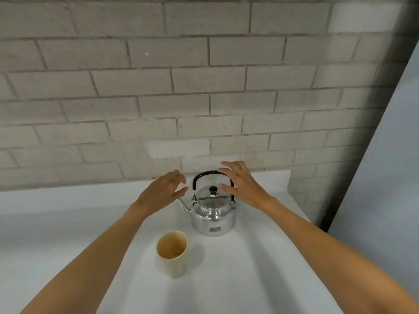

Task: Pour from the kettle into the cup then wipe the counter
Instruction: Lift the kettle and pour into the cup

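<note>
Hands spread: left hand hides kettle spout tip; right hand covers handle top.

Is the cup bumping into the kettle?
Apart. The head view shows bare white counter between the cup and the kettle.

shiny silver metal kettle: mirror-bright body, domed lid same silver, small dark label patch low on front. black arched handle, black round lid knob. silver curved spout. pale cream cylindrical cup: outside cream, inside tan-brown stained, darker toward bottom. white smooth counter: plain, soft grey shadows. grey-beige brick wall: running-bond pattern, darker grey mortar lines. pale blue-grey flat panel at right, dark edge strip.
</note>
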A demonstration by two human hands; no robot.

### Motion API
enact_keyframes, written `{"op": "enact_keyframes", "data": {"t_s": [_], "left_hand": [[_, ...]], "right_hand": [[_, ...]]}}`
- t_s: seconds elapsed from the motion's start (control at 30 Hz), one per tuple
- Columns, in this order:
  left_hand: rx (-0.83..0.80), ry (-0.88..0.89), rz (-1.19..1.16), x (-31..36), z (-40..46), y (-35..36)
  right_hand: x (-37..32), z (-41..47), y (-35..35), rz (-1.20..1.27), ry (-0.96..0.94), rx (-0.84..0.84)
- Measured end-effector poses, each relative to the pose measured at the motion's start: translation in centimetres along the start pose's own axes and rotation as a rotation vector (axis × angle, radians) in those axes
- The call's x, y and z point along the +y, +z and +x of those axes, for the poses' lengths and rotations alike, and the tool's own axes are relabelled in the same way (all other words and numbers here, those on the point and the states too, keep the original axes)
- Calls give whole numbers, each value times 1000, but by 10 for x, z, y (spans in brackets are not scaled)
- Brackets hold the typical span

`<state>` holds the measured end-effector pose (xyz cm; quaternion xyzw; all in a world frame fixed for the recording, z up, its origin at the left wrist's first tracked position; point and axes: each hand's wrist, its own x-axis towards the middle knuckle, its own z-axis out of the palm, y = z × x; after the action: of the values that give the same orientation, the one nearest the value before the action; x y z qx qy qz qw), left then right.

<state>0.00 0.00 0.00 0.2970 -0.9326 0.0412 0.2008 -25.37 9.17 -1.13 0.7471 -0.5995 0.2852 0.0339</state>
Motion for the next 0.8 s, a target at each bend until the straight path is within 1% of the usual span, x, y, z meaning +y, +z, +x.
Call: {"op": "enact_keyframes", "data": {"t_s": [0.1,0.17,0.3,0.37,0.47,0.57,0.73,0.8], "left_hand": [[-20,-18,-37,-7,12,17],[-62,-68,-123,-7,19,30],[-74,-209,-469,-3,32,54],[-80,-276,-631,1,38,64],[-75,-319,-787,7,47,76],[-33,-362,-910,14,51,83],[139,-400,-1026,22,58,91],[170,-413,-1009,21,60,93]], "right_hand": [[12,7,8,85,74,-53],[16,12,13,175,135,-83],[27,17,22,409,220,-125],[30,21,27,524,245,-112],[32,24,34,613,292,-75],[34,24,42,679,321,-9],[34,30,49,724,345,101],[32,31,52,733,357,136]]}}
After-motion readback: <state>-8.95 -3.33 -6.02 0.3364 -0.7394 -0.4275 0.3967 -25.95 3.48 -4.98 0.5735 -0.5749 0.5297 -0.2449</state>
